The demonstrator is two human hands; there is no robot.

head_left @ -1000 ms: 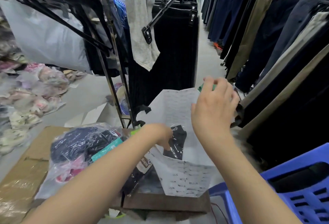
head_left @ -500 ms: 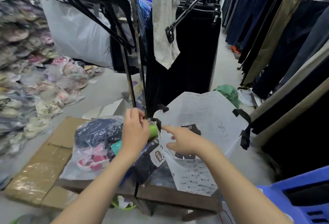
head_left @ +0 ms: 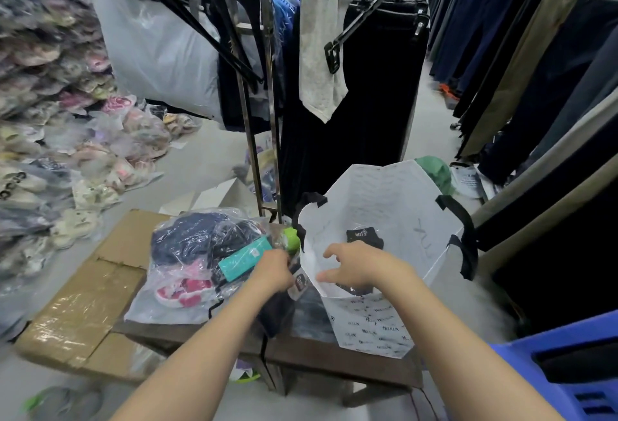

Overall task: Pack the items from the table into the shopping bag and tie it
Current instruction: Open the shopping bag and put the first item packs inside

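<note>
A white shopping bag (head_left: 394, 213) with black handles stands open on the right of a small brown table (head_left: 334, 358). A black packaged item (head_left: 363, 236) lies inside it. My right hand (head_left: 357, 265) hovers over the bag's near rim with fingers spread, holding nothing. My left hand (head_left: 272, 270) is closed on a dark packaged garment (head_left: 277, 307) just left of the bag. A teal flat box (head_left: 244, 256) and a green round object (head_left: 291, 238) lie beside that hand. A clear plastic pack of dark and pink clothes (head_left: 187, 263) covers the table's left side.
A cardboard box (head_left: 83, 303) sits left of the table. A metal clothes rack (head_left: 264, 86) with hanging garments rises right behind the table. Trousers hang along the right. A blue plastic crate (head_left: 568, 370) is at the lower right. Bagged goods pile up on the left.
My left hand dropped from the green object onto the dark packaged garment. My right hand came back from the bag's far rim to its near rim. The camera turned left.
</note>
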